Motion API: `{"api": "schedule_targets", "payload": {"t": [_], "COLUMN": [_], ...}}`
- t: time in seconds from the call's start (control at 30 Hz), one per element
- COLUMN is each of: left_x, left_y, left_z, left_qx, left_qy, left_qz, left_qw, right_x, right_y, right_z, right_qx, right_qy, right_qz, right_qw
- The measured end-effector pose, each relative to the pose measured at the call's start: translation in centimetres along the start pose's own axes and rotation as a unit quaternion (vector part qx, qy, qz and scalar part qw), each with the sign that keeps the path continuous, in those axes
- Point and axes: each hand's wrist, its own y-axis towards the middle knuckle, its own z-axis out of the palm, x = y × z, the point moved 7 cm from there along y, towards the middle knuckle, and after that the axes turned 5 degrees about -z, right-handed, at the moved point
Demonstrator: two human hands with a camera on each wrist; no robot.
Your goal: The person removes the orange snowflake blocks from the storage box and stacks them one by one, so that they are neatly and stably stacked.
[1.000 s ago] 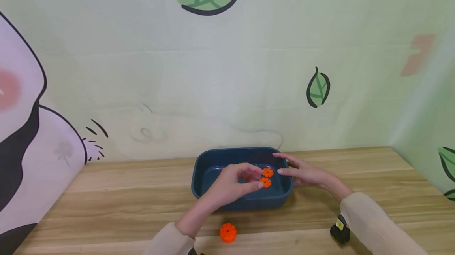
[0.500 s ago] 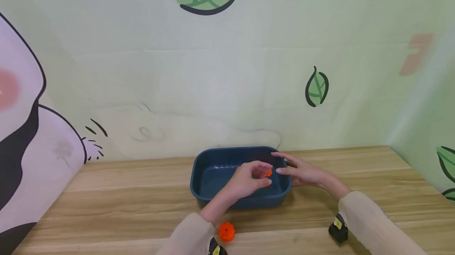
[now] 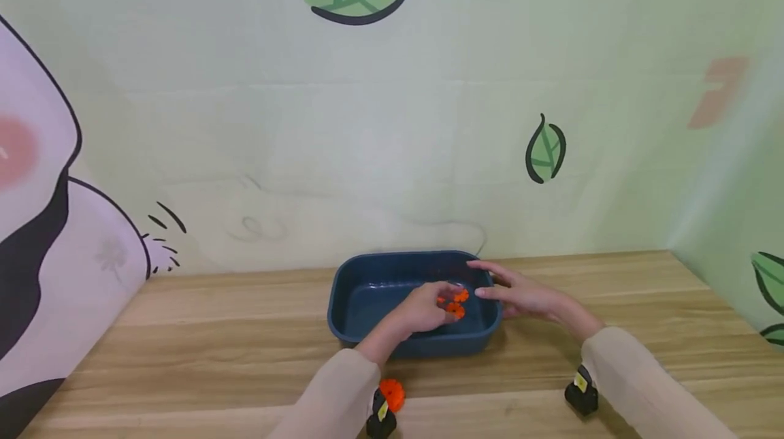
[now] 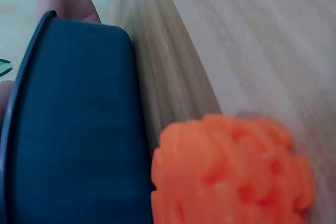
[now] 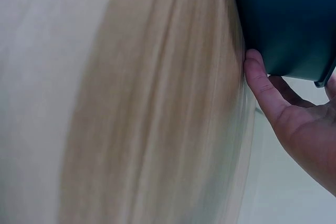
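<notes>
- Inside the right half of the blue tub [image 3: 441, 346]: left hand [image 3: 422, 307], thumb and fingers bent around orange discs [image 3: 455, 311]; cannot tell whether pinching them.
- Discs at the left hand's fingertips, closer to it than to the right hand [image 3: 528, 295].
- At the tub's right end: right hand, gripping the wall, thumb over the rim.
- Tub lengthwise left to right; right wall near the discs, more room toward its left end.
- In front of the tub: orange stack [image 3: 395, 393] on the table [image 3: 214, 330].
</notes>
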Motion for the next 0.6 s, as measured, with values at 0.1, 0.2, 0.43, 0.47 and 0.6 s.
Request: {"api": "schedule_targets", "payload": {"t": [0.1, 0.2, 0.43, 0.47, 0.6], "left_x": [0.3, 0.6, 0.7, 0.8, 0.8], "left_y": [0.4, 0.8, 1.0, 1.0, 1.0], "left_z": [0.1, 0.3, 1.0, 1.1, 1.2], "left_qx": [0.001, 0.015, 0.062, 0.065, 0.069], "left_qy": [0.025, 0.053, 0.128, 0.132, 0.146], "left_qz": [-0.004, 0.001, -0.004, -0.007, 0.007], "left_qw": [0.9997, 0.9985, 0.9899, 0.9892, 0.9868], "right_x": [0.0, -0.1, -0.1, -0.1, -0.1], "right_y": [0.1, 0.1, 0.1, 0.1, 0.1], "right_z": [0.0, 0.0, 0.0, 0.0, 0.0], "right_qx": [0.001, 0.000, 0.004, 0.005, 0.007], "right_qy": [0.004, 0.011, 0.007, 0.006, 0.003], "right_qz": [-0.001, -0.001, -0.002, -0.001, 0.000], "right_qw": [1.0000, 0.9999, 1.0000, 1.0000, 1.0000]}}
